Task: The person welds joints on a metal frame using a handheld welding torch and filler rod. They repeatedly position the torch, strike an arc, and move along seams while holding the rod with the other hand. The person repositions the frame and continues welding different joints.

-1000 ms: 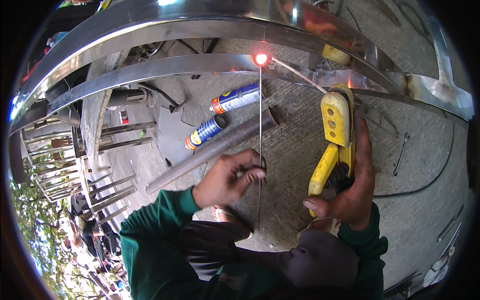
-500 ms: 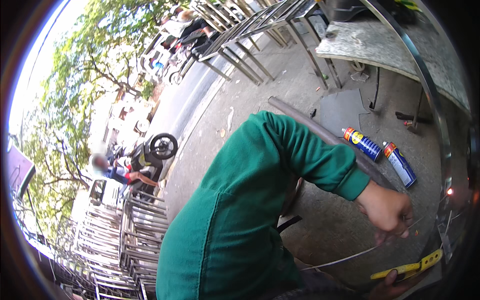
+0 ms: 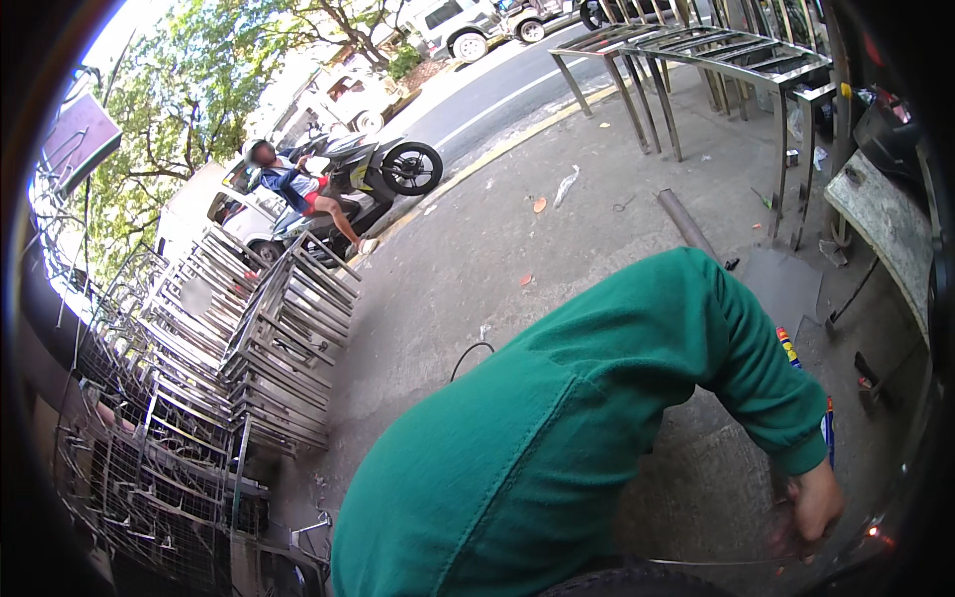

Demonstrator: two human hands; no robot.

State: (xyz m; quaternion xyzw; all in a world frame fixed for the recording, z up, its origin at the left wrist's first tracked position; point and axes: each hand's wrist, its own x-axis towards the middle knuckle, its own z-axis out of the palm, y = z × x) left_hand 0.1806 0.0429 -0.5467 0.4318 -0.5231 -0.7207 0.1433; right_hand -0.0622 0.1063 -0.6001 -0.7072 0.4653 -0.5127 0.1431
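My left arm, in a green sleeve [image 3: 647,348], bends across the lower right of the head view. At its end my left hand [image 3: 819,505] is closed, its fingers curled downward and partly blurred. A thin pale rod [image 3: 716,564] runs along the bottom edge and passes at the fingertips, seemingly pinched there. Just right of the hand, a small orange glow [image 3: 875,533] shows near the dark rim. Two blue spray cans, one with a red and yellow top [image 3: 788,348] and one farther down [image 3: 828,434], are mostly hidden behind the sleeve. My right hand is out of view.
Stacked metal frames [image 3: 284,338] stand at the left, and more metal frames [image 3: 736,68] at the far right. A round tube [image 3: 686,221] and a grey sheet [image 3: 786,279] lie on the concrete. A worn tabletop [image 3: 880,219] is at right. A person sits by a motorcycle [image 3: 413,169] at the roadside.
The view has swung left, so the scene has shifted. My left hand now appears lower and farther right. My right hand, with the yellow electrode holder, has left the picture.
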